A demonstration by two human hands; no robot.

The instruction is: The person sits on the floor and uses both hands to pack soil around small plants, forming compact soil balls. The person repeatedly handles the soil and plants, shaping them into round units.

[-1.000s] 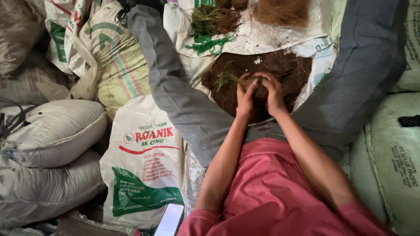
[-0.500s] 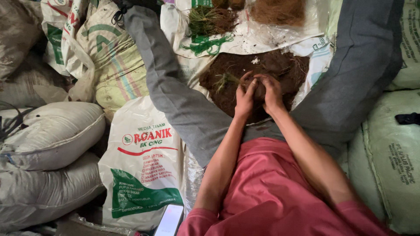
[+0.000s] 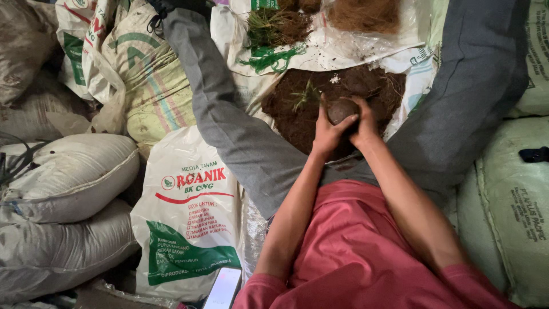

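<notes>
Left hand [image 3: 327, 133] and right hand [image 3: 364, 123] are pressed together, cupped around a round dark-brown ball of soil [image 3: 342, 109] — held just above a heap of loose dark soil [image 3: 297, 111] on a white plastic sheet [image 3: 337, 48]. Grey-trousered legs [image 3: 229, 126] flank the heap; white printed sack [image 3: 191, 217] and phone [image 3: 223, 289] lie left.

A crumbly, matt ball of soil [image 3: 342, 109] sits over a loose, fibrous soil heap [image 3: 297, 109] (centre top); glossy woven-plastic sack [image 3: 189, 217] lower left; soft grey cloth trousers [image 3: 229, 126].
</notes>
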